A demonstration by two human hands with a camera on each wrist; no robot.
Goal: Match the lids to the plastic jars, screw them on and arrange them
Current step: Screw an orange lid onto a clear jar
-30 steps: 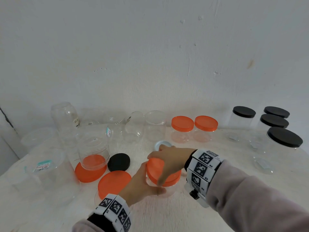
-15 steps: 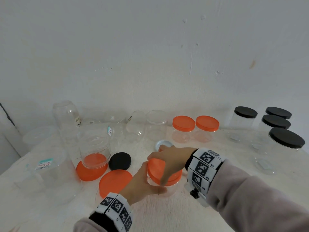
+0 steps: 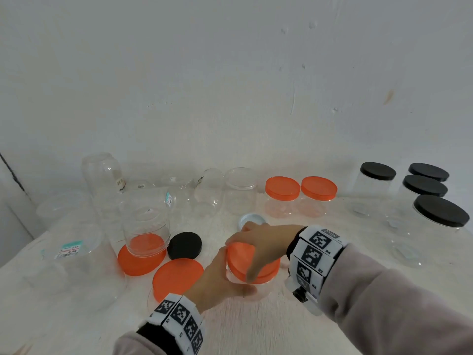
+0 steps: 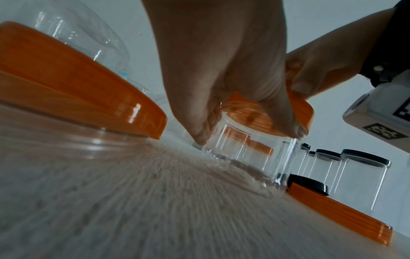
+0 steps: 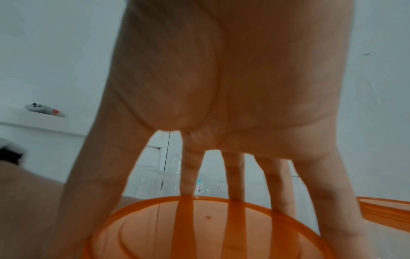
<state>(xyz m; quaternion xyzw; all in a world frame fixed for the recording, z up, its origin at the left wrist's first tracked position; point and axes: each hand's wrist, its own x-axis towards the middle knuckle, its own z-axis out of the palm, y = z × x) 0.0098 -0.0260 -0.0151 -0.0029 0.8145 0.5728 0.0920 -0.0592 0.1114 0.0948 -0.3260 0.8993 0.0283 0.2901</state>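
Observation:
A small clear jar (image 3: 256, 285) (image 4: 246, 154) stands on the table near its front middle, under an orange lid (image 3: 243, 260) (image 4: 301, 106) (image 5: 199, 226). My left hand (image 3: 220, 278) (image 4: 221, 73) grips the jar's wall from the left. From above, my right hand (image 3: 261, 244) (image 5: 221, 105) grips the lid's rim with spread, curled fingers. The lid sits slightly tilted on the jar's mouth. Two loose orange lids (image 3: 176, 278) (image 3: 140, 262) lie left of the jar, one under an upturned clear jar (image 3: 146, 226). A loose black lid (image 3: 184, 245) lies between them.
Two orange-lidded jars (image 3: 299, 198) stand at the back middle; several black-lidded jars (image 3: 422, 201) stand at the right. Several open clear jars (image 3: 102, 180) crowd the left and back. A pale blue lid (image 3: 252, 219) lies behind my right hand. The wall (image 3: 230, 85) rises behind the table.
My right hand has turned slightly on the orange lid while my left hand keeps the jar still. The jars and lids around them have not moved.

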